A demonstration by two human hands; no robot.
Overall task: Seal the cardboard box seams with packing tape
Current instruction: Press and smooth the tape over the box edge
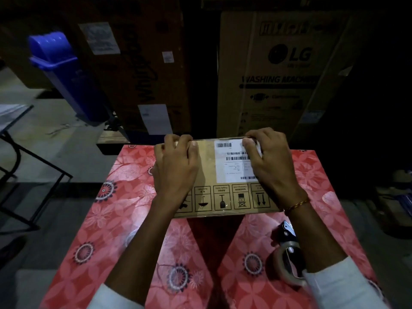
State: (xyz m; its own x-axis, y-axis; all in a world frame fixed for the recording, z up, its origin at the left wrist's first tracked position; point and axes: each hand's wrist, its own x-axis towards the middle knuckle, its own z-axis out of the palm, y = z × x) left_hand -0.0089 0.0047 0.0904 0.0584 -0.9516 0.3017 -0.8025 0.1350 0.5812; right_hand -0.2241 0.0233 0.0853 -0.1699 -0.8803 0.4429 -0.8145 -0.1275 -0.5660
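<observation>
**Two hands press down on a cardboard box lying on a floral table**

A flat cardboard box lies on a table covered in a red cloth with pale flower patterns. The box sits at the table's far middle, its long axis running left to right across the view, broad face up. A white shipping label with barcodes occupies the right half of that face. A row of handling symbols runs along the box's near edge, printed upside down to the viewer.

The left hand rests on the box's left end, fingers curled over the far edge. The right hand rests on the box's right end, partly covering the label, fingers likewise bent over the far edge. Both grip the box's far rim. A thin gold-coloured bracelet circles the right wrist.

Nearer than the box, at its right, a packing tape dispenser lies on the table, partly hidden under the right forearm.

Beyond the box stand large cartons, one printed "LG" and "WASHING MACHINE". Left of them leans a blue bin.
</observation>
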